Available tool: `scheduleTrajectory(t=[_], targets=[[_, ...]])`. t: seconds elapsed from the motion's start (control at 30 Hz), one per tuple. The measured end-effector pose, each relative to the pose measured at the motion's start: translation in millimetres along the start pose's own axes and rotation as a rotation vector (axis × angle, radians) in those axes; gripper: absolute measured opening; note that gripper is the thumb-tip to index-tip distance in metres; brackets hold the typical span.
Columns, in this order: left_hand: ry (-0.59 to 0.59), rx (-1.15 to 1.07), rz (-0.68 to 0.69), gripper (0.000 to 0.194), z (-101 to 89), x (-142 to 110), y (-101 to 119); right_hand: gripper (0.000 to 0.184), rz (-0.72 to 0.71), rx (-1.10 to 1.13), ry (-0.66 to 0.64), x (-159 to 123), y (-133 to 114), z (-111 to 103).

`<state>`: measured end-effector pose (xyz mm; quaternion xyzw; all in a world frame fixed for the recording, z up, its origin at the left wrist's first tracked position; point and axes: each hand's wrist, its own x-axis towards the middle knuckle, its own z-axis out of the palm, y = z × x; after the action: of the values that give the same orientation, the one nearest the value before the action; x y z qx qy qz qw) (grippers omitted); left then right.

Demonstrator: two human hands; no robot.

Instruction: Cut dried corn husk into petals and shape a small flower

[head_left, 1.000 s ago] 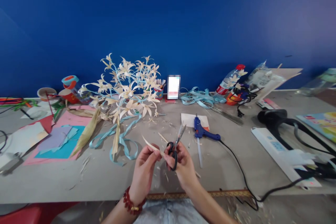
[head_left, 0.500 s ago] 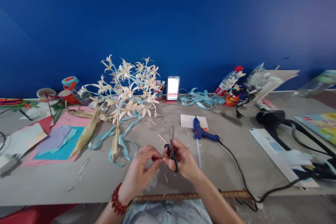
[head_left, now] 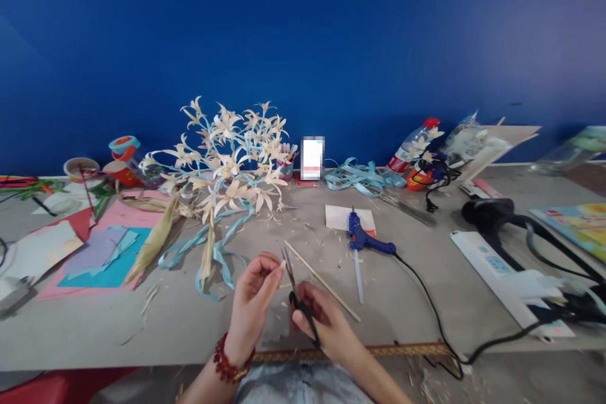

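Observation:
My left hand (head_left: 258,290) is closed in a pinch on a small pale piece of husk (head_left: 283,264), mostly hidden by the fingers. In my right hand (head_left: 324,319) are black-handled scissors (head_left: 303,315), their blades pointing up and away, right beside the pale piece. Beyond my right hand a thin wooden stick (head_left: 324,281) lies slantwise on the table. Small pale scraps are scattered around. Ahead on the left stands a bunch of cream husk flowers (head_left: 230,164) on light blue stems, with a light blue ribbon (head_left: 222,259) trailing at its base.
A blue glue gun (head_left: 367,240) rests on the right, its cord running to a white power strip (head_left: 497,284). Coloured paper (head_left: 113,265) and a dried husk (head_left: 156,240) lie at left. Along the wall are blue ribbon (head_left: 360,178), a bottle (head_left: 411,148) and a screen (head_left: 311,156).
My left hand has turned upright, raising its fingertips and moving slightly left. My right hand has lowered with the scissors, whose blades now lean left. More of the wooden stick shows.

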<state>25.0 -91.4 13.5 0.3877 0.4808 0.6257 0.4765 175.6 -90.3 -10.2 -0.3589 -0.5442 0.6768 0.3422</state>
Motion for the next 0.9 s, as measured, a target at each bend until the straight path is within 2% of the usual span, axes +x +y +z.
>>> scheduleTrajectory(t=[0.27, 0.9], targets=[[0.019, -0.031, 0.013, 0.016, 8.1, -2.6, -0.8, 0.056, 0.029, 0.001, 0.013, 2.2, 3.5, 6.4], [0.037, -0.051, -0.013, 0.018, 7.7, -2.9, -1.3, 0.053, 0.024, -0.061, 0.032, 3.1, 7.0, 5.3]])
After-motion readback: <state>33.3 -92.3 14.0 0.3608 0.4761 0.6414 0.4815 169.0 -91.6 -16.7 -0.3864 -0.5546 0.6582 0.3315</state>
